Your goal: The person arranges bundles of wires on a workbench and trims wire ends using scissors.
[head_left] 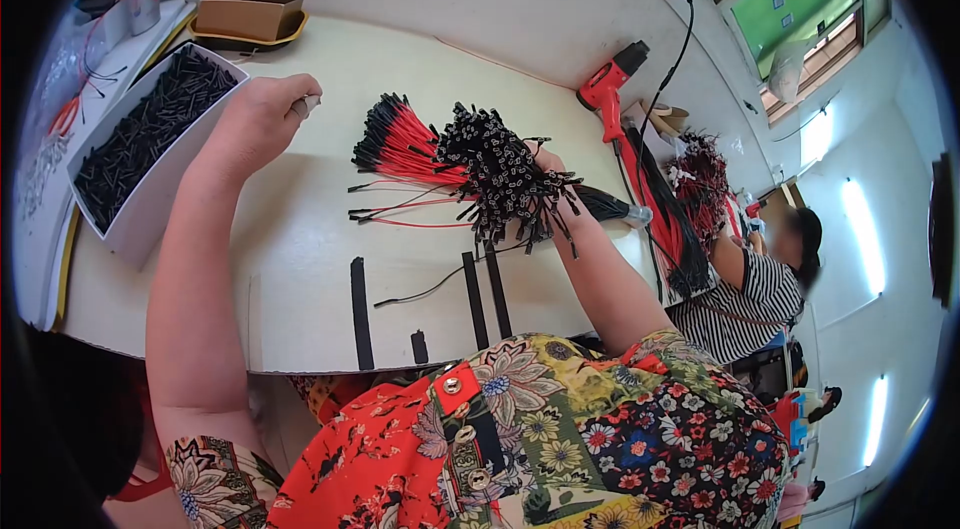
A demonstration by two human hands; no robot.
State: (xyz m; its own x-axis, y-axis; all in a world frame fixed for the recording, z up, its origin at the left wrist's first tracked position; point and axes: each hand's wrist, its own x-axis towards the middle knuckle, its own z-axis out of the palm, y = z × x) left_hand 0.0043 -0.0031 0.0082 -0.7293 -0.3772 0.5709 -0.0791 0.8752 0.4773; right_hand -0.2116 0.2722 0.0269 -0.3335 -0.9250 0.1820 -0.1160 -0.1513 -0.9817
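Note:
My left hand (262,119) is closed in a pinch beside the white box of short black pieces (213,99). Something small and pale shows at its fingertips, too small to name. At the middle of the table, a thick bundle of black-ended wires (495,164) fans out over my right hand (546,161). That hand is closed on the bundle, and most of its fingers are hidden behind it. Red wires with black ends (400,141) lie on the table just left of the bundle. A few loose wires stick out below them.
Black strips (361,314) lie near the table's front edge. A brown box (250,16) stands at the back left. On the right are a red heat gun (606,89), more red and black wires (672,219) and a co-worker in a striped shirt (735,304).

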